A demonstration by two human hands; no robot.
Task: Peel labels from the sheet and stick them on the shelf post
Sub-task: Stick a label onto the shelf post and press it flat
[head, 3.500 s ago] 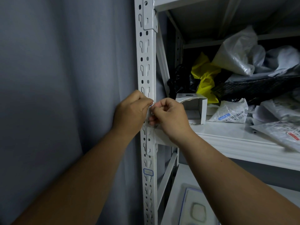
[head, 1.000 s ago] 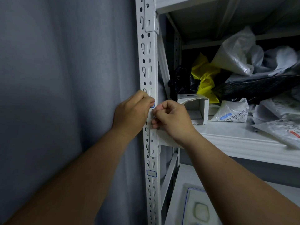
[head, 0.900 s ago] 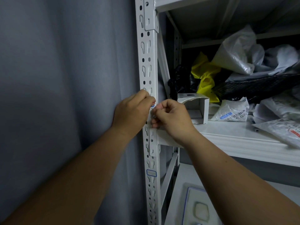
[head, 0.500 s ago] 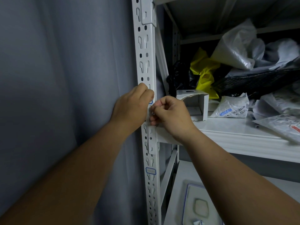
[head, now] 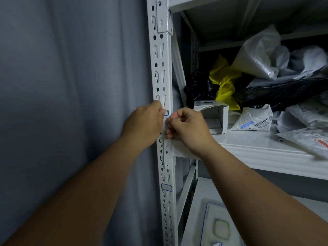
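Observation:
The white slotted shelf post runs top to bottom through the middle of the view. Both my hands meet in front of it at shelf height. My left hand has its fingers curled, and its fingertips hold a blue-bordered label against the post. My right hand is curled just right of it and pinches a small white piece, apparently the label sheet, which is mostly hidden by the fingers. A second blue-bordered label is stuck lower on the post.
A grey curtain hangs left of the post. The white shelf to the right carries an open white box, plastic bags and barcode-labelled packets. On the lower shelf lies a blue-edged packet.
Both hands have stayed together at the same spot on the post, with only small finger movements. The blue label edge now shows more clearly at my left fingertips. The view has shifted slightly.

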